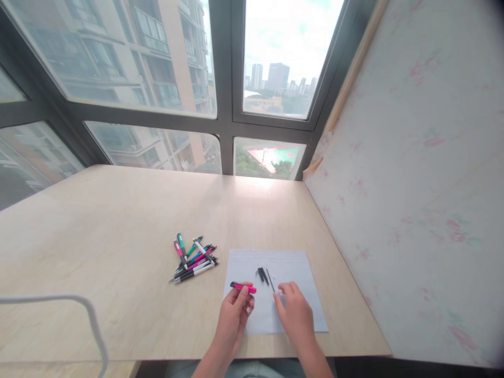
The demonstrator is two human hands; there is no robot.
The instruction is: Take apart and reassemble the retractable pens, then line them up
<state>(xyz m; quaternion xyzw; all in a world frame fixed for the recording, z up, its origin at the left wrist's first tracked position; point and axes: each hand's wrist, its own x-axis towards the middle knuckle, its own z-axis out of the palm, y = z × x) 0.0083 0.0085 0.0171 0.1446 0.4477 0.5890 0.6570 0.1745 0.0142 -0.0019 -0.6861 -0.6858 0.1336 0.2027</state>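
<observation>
My left hand (237, 311) is closed around a pink pen barrel (244, 287) with a black clip, held over the lower left of a white sheet of paper (299, 317). On the paper lie short black pen parts (262, 275) and a thin dark pen refill (270, 279). My right hand (294, 310) rests over the right side of the sheet, thumb and fingers apart, its thumb tip close to the refill's near end. Whether the thumb touches the refill I cannot tell.
A pile of several click pens (195, 260) in assorted colours lies left of the paper on the wooden tabletop (129, 236). A white cable (88, 307) curves over the left front. A papered wall (413, 210) borders the right side; framed windows (226, 94) stand behind.
</observation>
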